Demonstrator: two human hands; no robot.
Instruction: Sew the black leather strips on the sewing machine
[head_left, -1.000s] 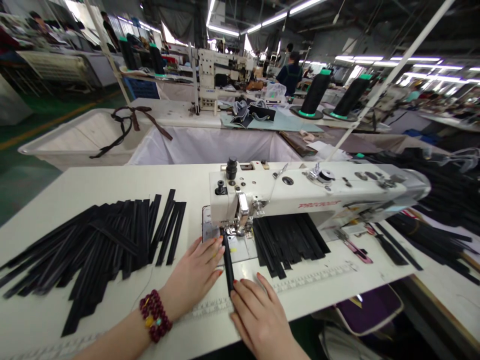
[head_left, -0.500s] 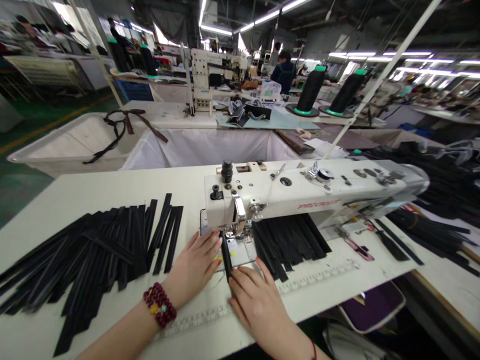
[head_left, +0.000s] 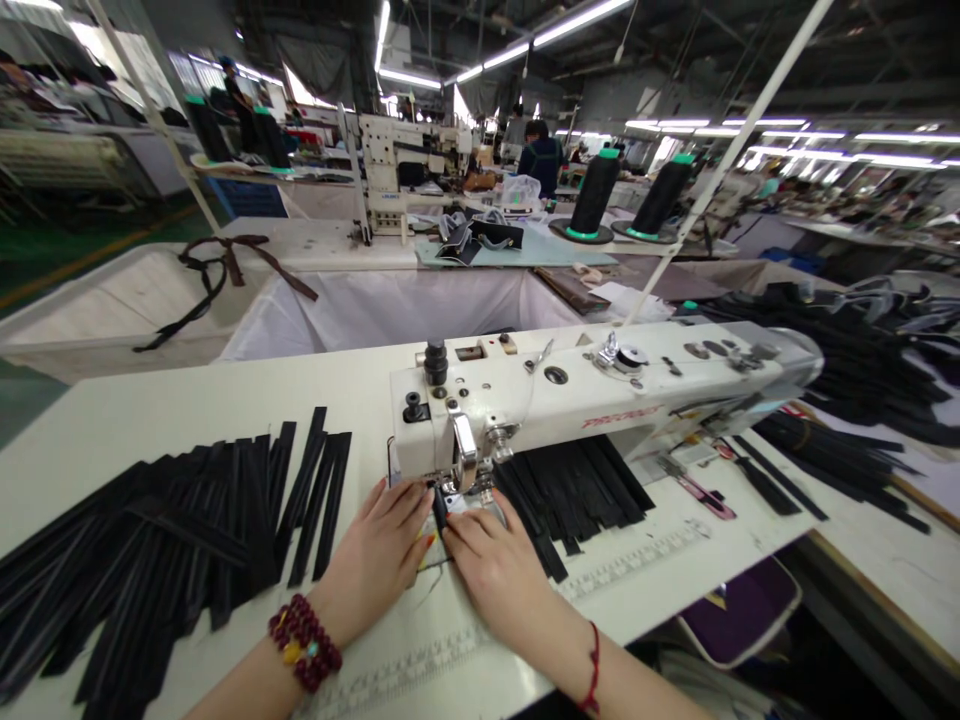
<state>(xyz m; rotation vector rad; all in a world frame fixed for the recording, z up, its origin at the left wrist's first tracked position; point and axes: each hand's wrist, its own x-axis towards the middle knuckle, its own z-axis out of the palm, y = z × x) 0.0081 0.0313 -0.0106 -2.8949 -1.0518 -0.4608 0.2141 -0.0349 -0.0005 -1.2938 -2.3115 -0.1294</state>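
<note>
Black strip (head_left: 440, 508) lies beneath the head of the sewing machine (head_left: 517, 405), between the left hand (head_left: 381, 548) and right hand (head_left: 496, 572); both rest flattened, unclenched, fingertips beside it, apparently keeping it straight against the surface (head_left: 240, 388).

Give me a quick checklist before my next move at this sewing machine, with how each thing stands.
1. Left hand at the black strip: ok, fingers along its left side.
2. Right hand at the strip: ok, on its right side.
3. Hands well clear of the sewing machine's needle end: not ok, I'd judge; both are close.
4. Strip's far end seated: cannot tell, too small.
5. Pink-handled tool away from the strip: ok, off right.
</note>
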